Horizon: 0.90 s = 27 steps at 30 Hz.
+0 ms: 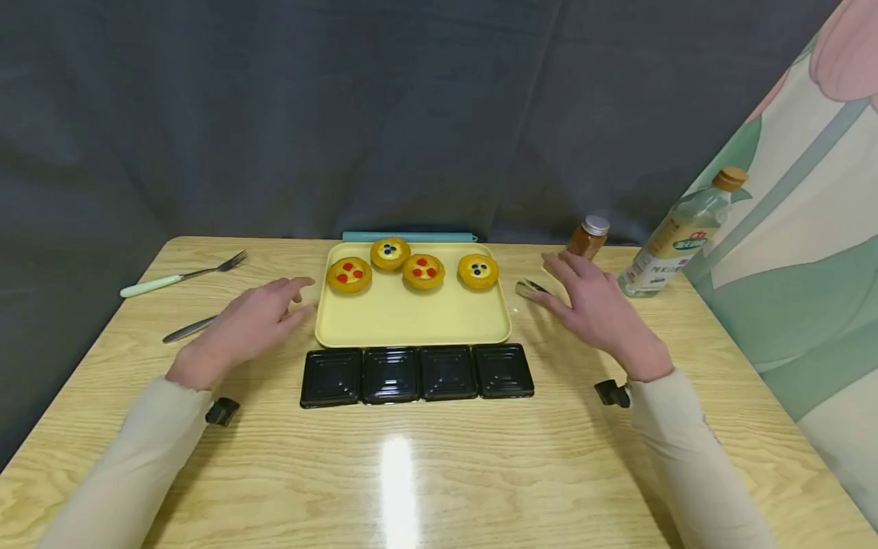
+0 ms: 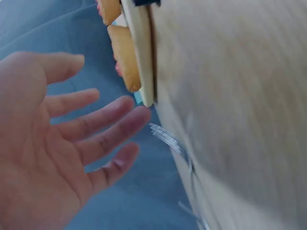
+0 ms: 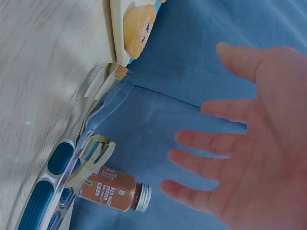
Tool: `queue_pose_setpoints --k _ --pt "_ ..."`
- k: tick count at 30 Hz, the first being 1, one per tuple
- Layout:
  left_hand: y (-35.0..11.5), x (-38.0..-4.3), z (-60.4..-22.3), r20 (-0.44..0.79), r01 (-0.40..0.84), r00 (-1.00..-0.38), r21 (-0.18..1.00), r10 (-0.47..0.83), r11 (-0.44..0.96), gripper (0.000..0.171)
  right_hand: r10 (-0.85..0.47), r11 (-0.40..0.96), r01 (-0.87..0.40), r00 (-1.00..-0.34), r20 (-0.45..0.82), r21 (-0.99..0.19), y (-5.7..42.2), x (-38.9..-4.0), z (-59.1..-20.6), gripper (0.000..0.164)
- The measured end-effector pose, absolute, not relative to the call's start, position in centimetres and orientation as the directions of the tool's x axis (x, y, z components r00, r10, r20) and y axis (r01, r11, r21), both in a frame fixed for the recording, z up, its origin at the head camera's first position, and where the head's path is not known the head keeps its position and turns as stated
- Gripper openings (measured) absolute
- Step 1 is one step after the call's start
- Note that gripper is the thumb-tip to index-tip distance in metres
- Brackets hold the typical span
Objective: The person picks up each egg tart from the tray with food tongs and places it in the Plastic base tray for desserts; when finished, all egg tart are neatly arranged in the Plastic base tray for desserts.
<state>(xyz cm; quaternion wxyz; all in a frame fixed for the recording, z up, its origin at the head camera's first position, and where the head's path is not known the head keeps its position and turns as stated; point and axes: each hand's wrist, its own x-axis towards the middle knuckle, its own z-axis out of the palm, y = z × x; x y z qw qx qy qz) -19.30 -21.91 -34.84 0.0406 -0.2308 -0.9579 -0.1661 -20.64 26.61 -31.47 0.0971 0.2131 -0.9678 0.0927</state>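
Note:
My left hand (image 1: 247, 324) hovers left of the yellow tray (image 1: 411, 328), fingers spread and holding nothing. Under that wrist lies a metal utensil (image 1: 188, 329), its near end hidden; a fork (image 1: 154, 285) with a pale green handle is farther out. My right hand (image 1: 600, 305) is also empty, fingers extended above tongs (image 3: 79, 124) with blue grips, which it largely covers in the head view. Behind it stands a red pepper spice jar (image 3: 112, 189). On the tray sit two tarts with red dots (image 1: 350, 275) and two with blue dots (image 1: 478, 271).
A black tray of square compartments (image 1: 391, 375) lies in front of the yellow tray. A teal bar-like object (image 1: 409, 237) runs along the back. At the back right stands a clear bottle (image 1: 675, 240) with a brown cap. Dark cloth (image 1: 343, 114) hangs behind the table.

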Motion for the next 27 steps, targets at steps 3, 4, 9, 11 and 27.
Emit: queue_pose_setpoints --k 3,4,9,11,27 --pt "-21.7 -19.5 -35.7 0.136 0.488 -0.872 0.329 0.471 0.808 0.048 -0.384 0.89 -0.424 -0.895 0.226 -0.167 26.7 -20.6 -31.2 0.067" --pt "-21.6 -19.7 -36.0 0.131 0.496 -0.866 0.339 0.482 0.799 0.048 -0.378 0.892 -0.417 -0.9 0.217 -0.174 26.7 -20.6 -31.1 0.067" --pt "-21.4 -20.1 -37.1 0.103 0.481 -0.868 0.412 0.485 0.774 0.048 -0.364 0.898 -0.398 -0.911 0.193 -0.185 26.7 -20.6 -30.8 0.067" --pt "-21.5 -20.1 -37.4 0.092 0.459 -0.877 0.451 0.471 0.765 0.048 -0.368 0.894 -0.405 -0.907 0.203 -0.191 26.8 -20.6 -30.7 0.066" --pt "-22.5 -20.7 -39.5 0.061 0.343 -0.899 0.716 0.434 0.609 0.05 -0.336 0.825 -0.424 -0.9 0.278 -0.373 29.4 -19.6 -31.5 0.065"
